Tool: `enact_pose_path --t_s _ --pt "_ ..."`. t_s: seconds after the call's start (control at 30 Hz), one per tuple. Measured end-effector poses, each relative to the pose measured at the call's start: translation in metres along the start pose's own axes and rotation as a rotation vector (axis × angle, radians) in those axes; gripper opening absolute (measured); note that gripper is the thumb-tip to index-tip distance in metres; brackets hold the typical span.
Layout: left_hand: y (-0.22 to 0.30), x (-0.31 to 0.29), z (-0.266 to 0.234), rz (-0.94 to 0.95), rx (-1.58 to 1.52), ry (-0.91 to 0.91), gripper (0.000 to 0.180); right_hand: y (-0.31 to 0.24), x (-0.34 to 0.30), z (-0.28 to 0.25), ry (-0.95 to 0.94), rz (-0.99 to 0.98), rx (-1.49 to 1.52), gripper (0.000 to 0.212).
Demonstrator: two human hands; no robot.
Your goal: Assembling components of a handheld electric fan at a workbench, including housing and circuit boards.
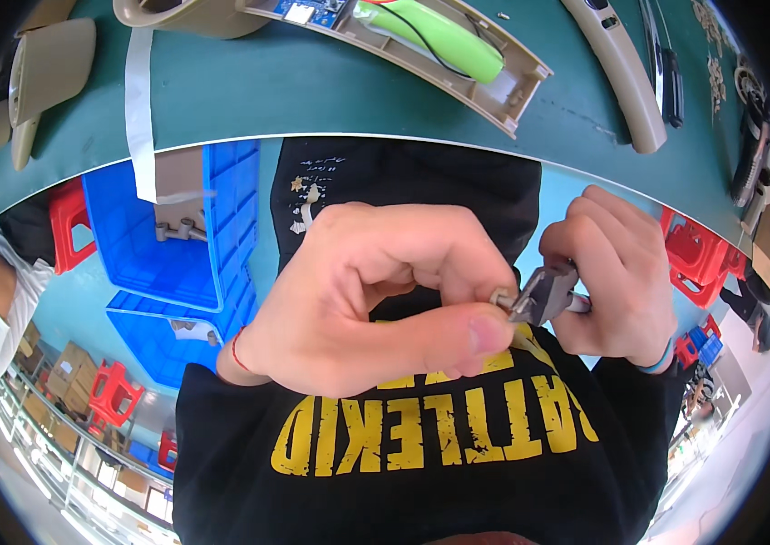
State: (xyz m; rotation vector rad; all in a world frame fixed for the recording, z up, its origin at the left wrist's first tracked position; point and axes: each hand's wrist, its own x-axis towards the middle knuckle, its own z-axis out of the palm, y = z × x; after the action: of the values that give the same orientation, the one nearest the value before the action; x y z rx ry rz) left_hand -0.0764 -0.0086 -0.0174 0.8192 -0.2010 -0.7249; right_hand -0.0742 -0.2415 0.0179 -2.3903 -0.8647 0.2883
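Observation:
In front of my chest, my left hand is closed in a pinch, thumb against forefinger, on a small metal piece whose exact kind is too small to tell. My right hand is wrapped round a tool with a dark grey, plier-like metal head. The tool's tip meets the small piece at my left fingertips. Its handles are mostly hidden by my right fingers. Beyond my hands, on the green table, lies a beige casing half holding a green wrapped battery and a blue circuit board.
A beige handle-shaped casing lies at the far right; other beige parts sit far left. A white strip hangs over the table edge. Blue crates stand below left, near red stools. Another person is at left.

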Motion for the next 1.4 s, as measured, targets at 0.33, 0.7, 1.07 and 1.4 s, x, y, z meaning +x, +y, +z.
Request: enact_pose_path --t_s 0.33,0.7,1.07,1.4 --pt "0.001 -0.001 -0.001 -0.031 0.069 -0.008 0.012 0.001 -0.001 -0.006 -0.121 -0.005 0.013 0.039" --pt "-0.003 -0.005 -0.001 -0.028 0.002 0.125 0.015 0.008 -0.009 0.003 -0.124 -0.028 0.133 0.032" --pt "-0.009 0.003 -0.014 0.473 0.463 -0.01 0.026 -0.009 -0.002 0.008 0.102 0.088 0.221 0.036" --pt "-0.005 0.004 -0.015 0.442 0.479 -0.037 0.032 -0.008 0.001 0.009 0.198 0.054 -0.026 0.031"
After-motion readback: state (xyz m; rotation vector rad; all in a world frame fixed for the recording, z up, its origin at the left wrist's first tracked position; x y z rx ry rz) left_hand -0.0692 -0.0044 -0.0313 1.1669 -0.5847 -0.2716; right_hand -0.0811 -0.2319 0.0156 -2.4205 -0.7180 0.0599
